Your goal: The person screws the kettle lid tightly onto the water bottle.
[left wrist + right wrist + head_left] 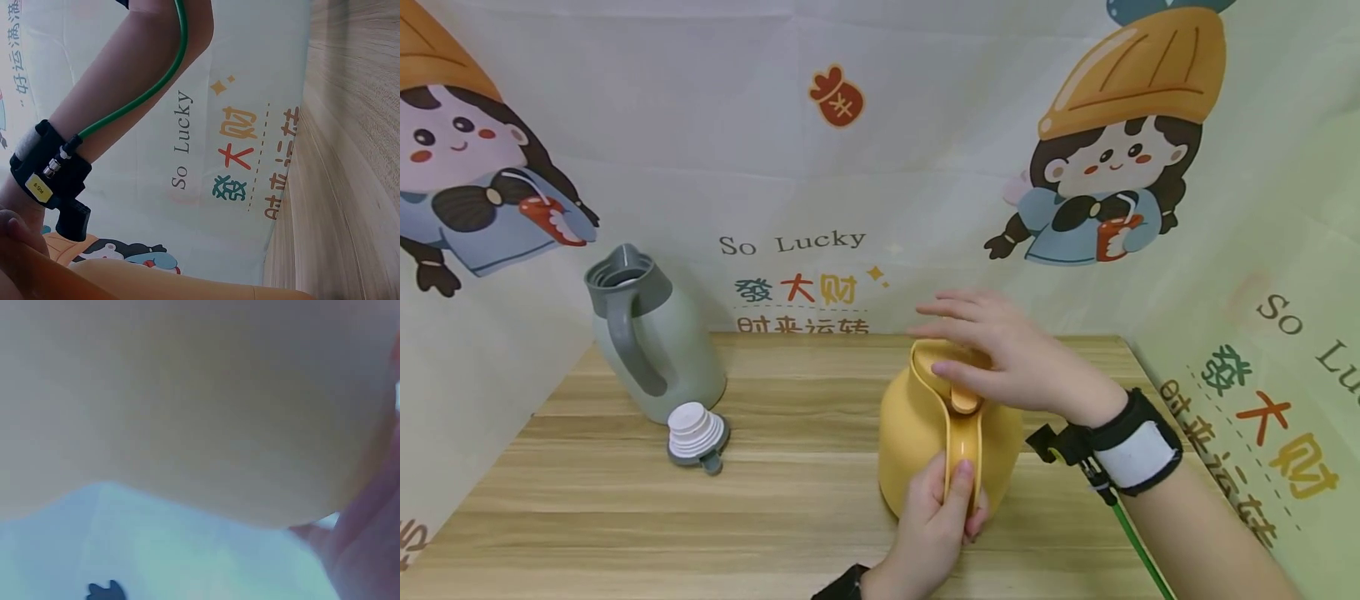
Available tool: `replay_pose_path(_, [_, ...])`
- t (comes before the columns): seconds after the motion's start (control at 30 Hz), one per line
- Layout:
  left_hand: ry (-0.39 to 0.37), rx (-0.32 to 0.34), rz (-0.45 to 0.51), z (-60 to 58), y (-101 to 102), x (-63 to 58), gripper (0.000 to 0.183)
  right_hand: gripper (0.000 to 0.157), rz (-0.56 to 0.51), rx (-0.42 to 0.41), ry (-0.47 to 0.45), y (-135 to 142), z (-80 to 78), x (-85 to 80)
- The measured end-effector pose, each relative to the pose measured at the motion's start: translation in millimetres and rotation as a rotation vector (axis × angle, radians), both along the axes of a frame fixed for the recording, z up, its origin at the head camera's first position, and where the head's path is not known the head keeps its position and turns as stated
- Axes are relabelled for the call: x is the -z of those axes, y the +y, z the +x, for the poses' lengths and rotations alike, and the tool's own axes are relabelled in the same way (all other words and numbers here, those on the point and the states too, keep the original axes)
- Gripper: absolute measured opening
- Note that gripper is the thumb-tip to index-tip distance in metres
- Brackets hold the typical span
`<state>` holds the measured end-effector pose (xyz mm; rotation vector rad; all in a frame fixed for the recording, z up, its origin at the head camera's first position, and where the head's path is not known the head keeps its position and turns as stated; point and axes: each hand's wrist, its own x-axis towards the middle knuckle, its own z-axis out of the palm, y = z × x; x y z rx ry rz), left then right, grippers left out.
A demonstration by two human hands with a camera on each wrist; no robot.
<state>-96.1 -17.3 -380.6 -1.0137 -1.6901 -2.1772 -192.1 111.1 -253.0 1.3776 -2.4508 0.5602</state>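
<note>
A yellow thermos jug stands upright on the right half of the table, its handle facing the near side. My left hand grips that handle, thumb along its back. Over the jug's top lies my right hand, fingers stretched out and thumb across the yellow lid. The palm hides part of the lid. In the left wrist view, the jug's wall fills the bottom edge. The right wrist view shows the jug's blurred body close up, with part of the right hand beside it.
At the left stands a grey-green thermos jug with its mouth uncovered. A white stepped stopper with a grey base lies in front of it. A printed cloth hangs behind the wooden table. A green cable runs from the right wristband.
</note>
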Motion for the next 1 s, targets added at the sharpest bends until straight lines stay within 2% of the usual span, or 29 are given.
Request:
replay_pose_path(0.1, [0.002, -0.001, 0.002, -0.2, 0, 0.9, 0.025, 0.038, -0.012, -0.114, -0.053, 3, -7.0, 4.8])
replay_pose_path(0.2, [-0.002, 0.004, 0.006, -0.1, 0, 1.2, 0.026, 0.038, -0.041, -0.142, -0.126, 5, -9.9, 9.6])
replay_pose_path(0.27, [-0.007, 0.008, 0.008, -0.2, 0, 1.5, 0.026, 0.038, -0.051, -0.129, -0.148, 6, -10.2, 11.2])
replay_pose_path(0.53, [-0.008, -0.003, -0.007, -0.6, 0, 1.7, 0.025, 0.041, -0.008, 0.031, -0.095, -1, -2.4, 9.9])
replay_pose_path(0.73, [-0.005, -0.009, -0.011, -1.0, 0, 2.3, 0.025, 0.042, -0.013, 0.174, -0.007, -10, 4.9, 14.8])
replay_pose_path(1.0, [-0.036, -0.007, -0.013, 0.1, 0, 2.9, 0.025, 0.052, -0.001, 0.369, 0.063, -21, 20.6, 16.5])
